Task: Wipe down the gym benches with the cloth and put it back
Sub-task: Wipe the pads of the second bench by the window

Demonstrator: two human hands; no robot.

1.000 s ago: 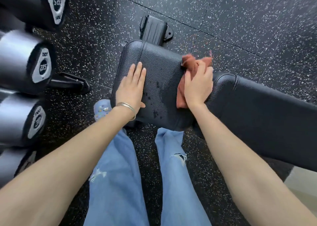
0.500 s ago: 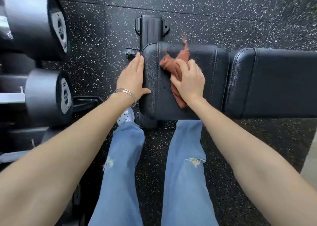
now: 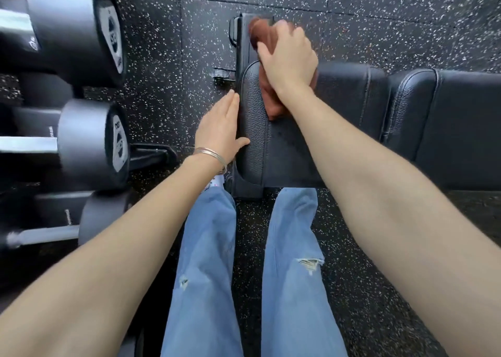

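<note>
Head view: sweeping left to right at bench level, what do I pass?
dumbbells → left hand → right hand holding the cloth → long bench pad

Gym: dumbbells point(image 3: 89, 142), padded bench point(image 3: 461, 118), seemingly rubber floor point(image 3: 176, 58)

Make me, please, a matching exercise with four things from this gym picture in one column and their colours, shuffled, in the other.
Things:
1. cloth
2. jeans
3. bracelet
4. bench pad

Colours:
A. silver
B. rust-red
C. light blue
D. black

Pairs: 1-B, 2-C, 3-A, 4-D.
</note>
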